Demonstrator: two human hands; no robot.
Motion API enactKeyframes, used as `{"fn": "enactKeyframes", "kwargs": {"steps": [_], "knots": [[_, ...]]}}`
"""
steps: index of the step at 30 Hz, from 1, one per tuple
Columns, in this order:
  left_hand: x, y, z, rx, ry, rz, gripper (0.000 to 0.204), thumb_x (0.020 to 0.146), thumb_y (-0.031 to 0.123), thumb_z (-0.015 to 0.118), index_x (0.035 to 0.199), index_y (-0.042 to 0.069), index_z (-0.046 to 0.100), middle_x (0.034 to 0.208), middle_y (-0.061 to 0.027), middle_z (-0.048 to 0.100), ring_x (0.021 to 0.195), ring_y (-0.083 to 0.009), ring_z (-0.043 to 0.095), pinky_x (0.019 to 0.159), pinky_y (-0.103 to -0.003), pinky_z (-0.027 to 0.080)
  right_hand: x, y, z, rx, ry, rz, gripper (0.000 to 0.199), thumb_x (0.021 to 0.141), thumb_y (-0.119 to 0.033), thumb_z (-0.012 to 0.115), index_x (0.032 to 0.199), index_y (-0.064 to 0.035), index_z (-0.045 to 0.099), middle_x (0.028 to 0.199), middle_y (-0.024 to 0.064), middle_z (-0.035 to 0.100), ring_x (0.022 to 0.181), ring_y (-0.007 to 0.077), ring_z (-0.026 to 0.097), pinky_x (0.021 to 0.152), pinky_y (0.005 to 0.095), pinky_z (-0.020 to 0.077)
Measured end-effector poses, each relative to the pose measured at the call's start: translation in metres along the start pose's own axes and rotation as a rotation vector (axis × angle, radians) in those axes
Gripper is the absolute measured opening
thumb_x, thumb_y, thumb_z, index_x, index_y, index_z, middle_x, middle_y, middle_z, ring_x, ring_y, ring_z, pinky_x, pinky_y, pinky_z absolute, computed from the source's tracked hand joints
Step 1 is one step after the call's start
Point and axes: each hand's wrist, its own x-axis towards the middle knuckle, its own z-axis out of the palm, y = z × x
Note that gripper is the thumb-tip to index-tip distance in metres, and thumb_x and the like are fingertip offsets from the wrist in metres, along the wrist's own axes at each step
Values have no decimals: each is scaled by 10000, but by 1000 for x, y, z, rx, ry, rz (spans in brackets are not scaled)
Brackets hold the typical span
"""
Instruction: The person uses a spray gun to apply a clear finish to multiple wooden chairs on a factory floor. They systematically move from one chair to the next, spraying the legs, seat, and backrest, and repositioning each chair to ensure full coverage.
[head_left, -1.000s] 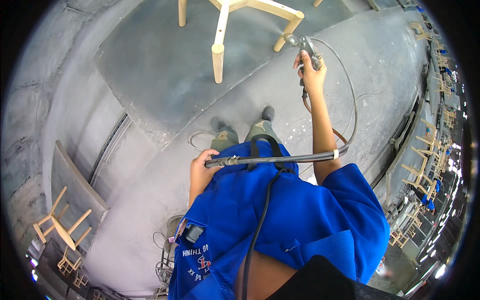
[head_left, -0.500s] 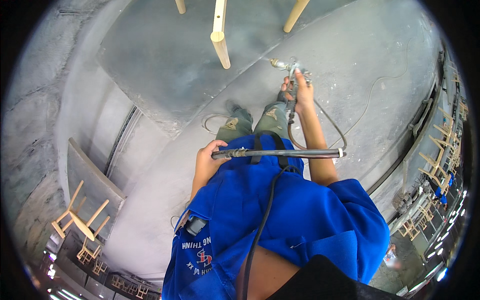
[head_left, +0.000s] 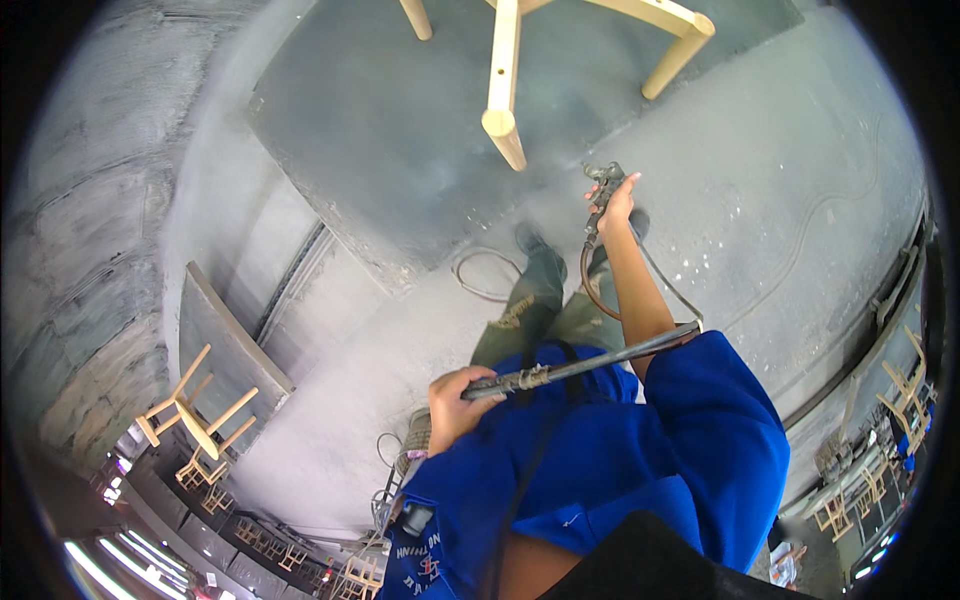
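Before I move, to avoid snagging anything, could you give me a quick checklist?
1. Right hand gripping the grey metal spray gun: ok.
2. Left hand closed around the long, dark hose bundle: ok.
3. Spray gun apart from the pale wooden leg frame: ok.
4. Thin grey floor loop well away from the dark left shoe: not ok, it looks close.
5. Spray gun's trigger released: cannot tell, too small.

Blue shirt, greenish trousers, dark shoes
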Motion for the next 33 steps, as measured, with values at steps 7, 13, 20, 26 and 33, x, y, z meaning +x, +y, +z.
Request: {"fn": "enactKeyframes", "kwargs": {"steps": [7, 13, 20, 26, 33], "knots": [[16, 6, -11, 10, -127, -80, 342, 753, 156, 862, 1030, 19, 715, 932, -134, 735, 838, -272, 721, 754, -338, 553, 38, -29, 107, 440, -576, 98, 853, 957, -793, 114, 1048, -54, 531, 773, 104, 562, 676, 210, 539, 414, 257, 340], [21, 1, -3, -46, -26, -215, 348, 800, 138, 816, 1090, -11, 694, 961, -161, 732, 875, -261, 720, 794, -343, 553, 53, -26, 166, 281, -364, 51, 862, 958, -798, 152, 1070, -36, 541, 738, 119, 606, 634, 247, 592, 429, 310, 356], [33, 2, -7, -79, -43, -246, 346, 809, 108, 796, 1116, -11, 691, 989, -157, 732, 887, -244, 712, 813, -338, 547, 32, -49, 156, 241, -183, -133, 802, 975, -774, 215, 1059, -47, 543, 724, 106, 611, 578, 245, 607, 430, 317, 366], [48, 8, -2, -84, -96, -104, 335, 908, 216, 709, 1143, -22, 677, 1031, -174, 725, 955, -271, 702, 862, -347, 528, 50, -102, 146, 644, -356, -327, 882, 937, -811, 41, 984, -99, 559, 697, 63, 564, 641, 205, 571, 443, 284, 330], [57, 14, 1, -179, -47, -23, 416, 1002, 352, 591, 1158, -25, 668, 1035, -182, 719, 977, -283, 689, 886, -349, 513, 62, -107, 130, 454, -44, -263, 905, 933, -818, 60, 1011, -77, 575, 717, 66, 589, 622, 224, 598, 443, 296, 365]]}}
